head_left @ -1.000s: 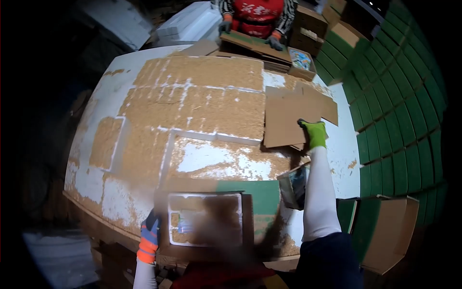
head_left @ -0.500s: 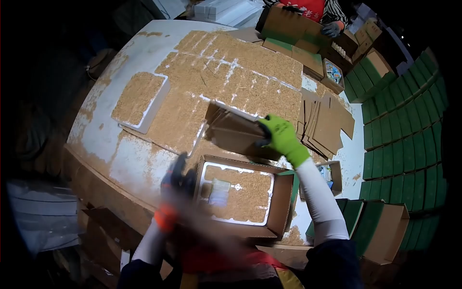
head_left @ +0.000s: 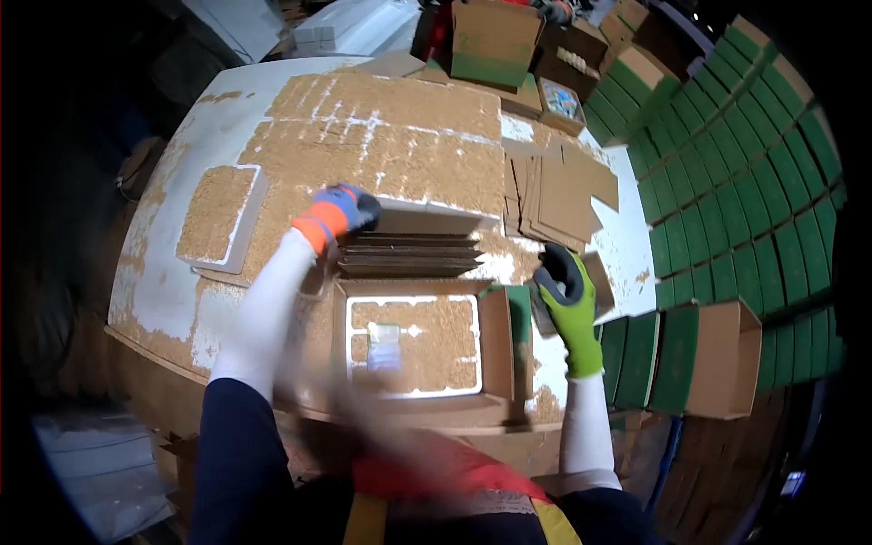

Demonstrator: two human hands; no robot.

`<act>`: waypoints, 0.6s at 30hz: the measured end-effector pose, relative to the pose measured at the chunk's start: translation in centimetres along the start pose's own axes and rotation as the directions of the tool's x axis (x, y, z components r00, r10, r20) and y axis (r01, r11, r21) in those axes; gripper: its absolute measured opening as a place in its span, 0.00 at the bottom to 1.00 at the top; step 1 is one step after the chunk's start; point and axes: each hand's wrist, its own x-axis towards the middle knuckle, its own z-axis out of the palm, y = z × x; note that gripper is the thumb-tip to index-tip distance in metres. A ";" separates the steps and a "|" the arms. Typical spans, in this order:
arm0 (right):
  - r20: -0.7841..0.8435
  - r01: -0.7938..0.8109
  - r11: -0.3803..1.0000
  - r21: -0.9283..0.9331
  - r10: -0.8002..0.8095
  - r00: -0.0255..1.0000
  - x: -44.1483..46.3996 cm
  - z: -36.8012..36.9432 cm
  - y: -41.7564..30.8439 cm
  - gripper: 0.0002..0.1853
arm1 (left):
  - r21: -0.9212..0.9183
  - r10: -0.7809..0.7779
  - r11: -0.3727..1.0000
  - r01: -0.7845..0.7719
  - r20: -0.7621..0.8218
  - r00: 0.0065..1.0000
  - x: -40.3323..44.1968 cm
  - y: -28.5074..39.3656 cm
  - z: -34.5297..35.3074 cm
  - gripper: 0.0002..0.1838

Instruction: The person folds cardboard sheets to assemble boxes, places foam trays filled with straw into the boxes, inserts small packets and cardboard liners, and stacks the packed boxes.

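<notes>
My left hand (head_left: 341, 216), in a blue and orange glove, is curled at the left end of the rearmost cardboard sheet (head_left: 427, 222). Several brown sheets (head_left: 409, 257) stand on edge just in front of it. Below them lies an open carton (head_left: 497, 350) holding a white foam tray (head_left: 413, 393) filled with a tan crumbly material, with a small clear packet (head_left: 383, 348) on top. My right hand (head_left: 568, 295), in a green glove with dark fingertips, is over a small box (head_left: 599, 283), thumb and fingers apart; the box's contents are mostly hidden.
Filled foam trays (head_left: 363, 136) cover the table's back, with another (head_left: 218, 213) at left. Flat cardboard pieces (head_left: 554, 195) lie right of centre. Green cartons (head_left: 736, 218) are stacked at right. Across the table a co-worker's gloved hand (head_left: 556, 13) is beside a raised carton (head_left: 495, 45).
The cardboard sheets my right hand was carrying now stand behind the carton. My left hand has moved forward to them, and my right hand has moved right to the small box. The co-worker's carton is raised.
</notes>
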 end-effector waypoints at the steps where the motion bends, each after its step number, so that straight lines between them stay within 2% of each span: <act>1: 0.002 -0.031 0.992 0.124 0.031 1.000 -2.3 -1.0 1.3 0.20 | -0.058 -0.004 0.998 -0.006 -0.174 0.985 -0.5 0.3 -0.9 0.23; 2: -0.002 -0.079 0.994 0.075 0.079 0.997 -4.3 -2.4 0.6 0.18 | -0.279 0.017 0.955 -0.103 -0.295 0.955 1.0 -2.0 0.0 0.23; 3: -0.095 -0.097 0.992 0.076 0.104 0.990 -5.9 -3.1 2.0 0.17 | -0.316 -0.107 0.949 -0.019 -0.375 0.921 0.2 -0.7 -1.8 0.21; 4: -0.192 -0.118 0.991 0.065 0.128 0.973 -7.7 -4.1 3.9 0.15 | -0.428 -0.064 0.892 -0.145 -0.437 0.897 0.0 -0.6 -2.8 0.17; 5: -0.271 -0.294 0.954 0.058 0.298 0.915 -8.7 -5.2 5.2 0.14 | -0.475 0.009 0.835 -0.276 -0.490 0.871 -1.3 0.0 -4.0 0.16; 6: -0.267 -0.413 0.911 0.009 0.400 0.877 -9.5 -6.4 8.0 0.13 | -0.381 0.113 0.836 -0.395 -0.585 0.803 -3.0 0.6 -4.7 0.15; 8: -0.362 -0.440 0.889 -0.127 0.372 0.855 -9.3 -7.1 12.4 0.14 | -0.203 0.136 0.911 -0.360 -0.674 0.726 -6.9 3.5 -5.7 0.12; 9: -0.377 -0.390 0.907 -0.158 0.310 0.873 -8.4 -7.2 12.3 0.14 | -0.052 0.212 0.936 -0.348 -0.704 0.677 -8.8 4.6 -5.8 0.11; 10: -0.381 -0.339 0.922 -0.187 0.251 0.890 -6.9 -7.1 12.0 0.14 | 0.101 0.287 0.944 -0.314 -0.720 0.632 -10.7 5.6 -5.8 0.10; 11: -0.294 -0.388 0.870 -0.304 0.302 0.907 -5.6 -7.7 12.6 0.20 | 0.109 0.291 0.945 -0.309 -0.712 0.638 -12.3 6.4 -5.8 0.10; 12: -0.414 -0.341 0.778 -0.529 0.114 0.903 -5.2 -7.1 16.8 0.28 | 0.085 0.257 0.953 -0.291 -0.735 0.628 -13.8 7.1 -5.6 0.10; 13: -0.301 -0.392 0.817 -0.422 0.282 0.911 -3.8 -8.0 19.9 0.36 | 0.058 0.207 0.966 -0.252 -0.756 0.621 -15.7 7.8 -5.3 0.11; 14: -0.355 -0.404 0.832 -0.379 0.272 0.894 -2.8 -7.8 19.7 0.30 | 0.075 0.183 0.978 -0.194 -0.752 0.633 -18.0 8.8 -5.3 0.11; 15: -0.309 -0.285 0.958 -0.041 0.260 0.915 -1.2 -7.1 13.6 0.22 | 0.063 0.172 0.981 -0.186 -0.736 0.655 -19.9 10.3 -5.4 0.10; 16: -0.350 -0.092 0.993 0.078 0.114 0.930 -0.6 -6.2 13.4 0.14 | 0.044 0.161 0.982 -0.186 -0.717 0.679 -21.4 11.3 -5.3 0.09; 17: -0.303 -0.062 0.994 0.090 0.087 0.949 -0.6 -5.5 10.7 0.13 | 0.234 0.362 0.932 -0.277 -0.552 0.751 -22.9 11.6 -5.0 0.08; 18: -0.302 0.009 1.000 0.026 -0.001 0.953 -1.1 -4.5 7.3 0.13 | 0.376 0.531 0.833 -0.407 -0.335 0.778 -24.0 12.0 -4.4 0.08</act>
